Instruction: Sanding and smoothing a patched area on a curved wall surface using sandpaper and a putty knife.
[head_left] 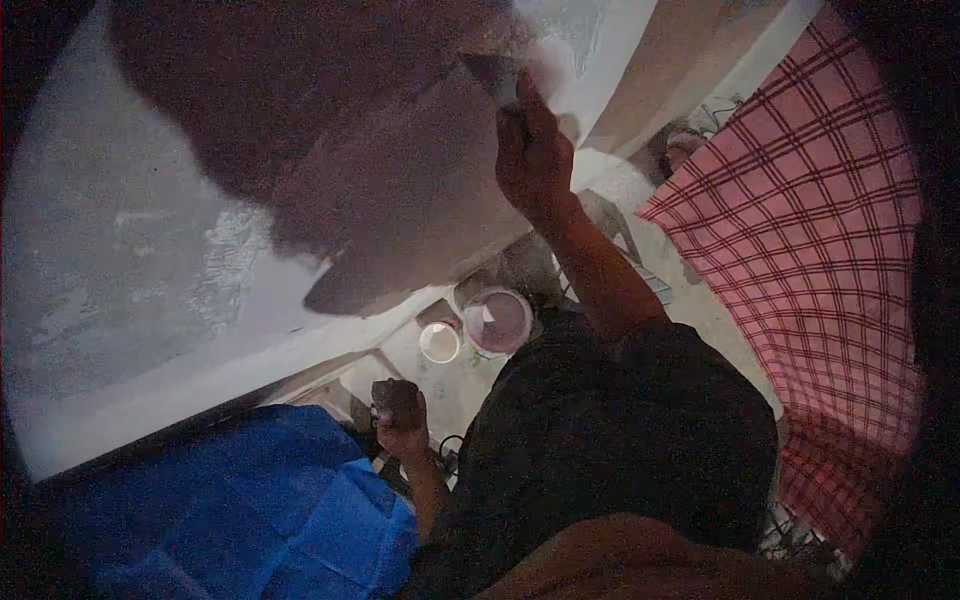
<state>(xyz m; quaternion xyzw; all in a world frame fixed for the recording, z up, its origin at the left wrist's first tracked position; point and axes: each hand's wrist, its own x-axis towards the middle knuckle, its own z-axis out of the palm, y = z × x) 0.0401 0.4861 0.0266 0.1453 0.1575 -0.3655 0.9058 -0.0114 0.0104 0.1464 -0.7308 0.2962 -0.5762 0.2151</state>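
Observation:
High against the pale, patchy wall (150, 260), my right hand (535, 160) is closed around a putty knife (492, 74). Its dark, wedge-shaped blade lies at or close to the wall surface; contact cannot be made out in the blur and shadow. Lower down, near my body, my left hand (404, 436) is closed on a dark, squarish thing (396, 396) whose kind is not clear. Rough whitish smears (235, 245) show on the wall. A large shadow covers much of it around my right hand.
Below stand a round pinkish bucket (527, 320) with a pale wedge shape in it and a smaller white tub (439, 342). Blue sheeting (260, 490) covers something at lower left. Pink checked cloth (810, 220) hangs along the right.

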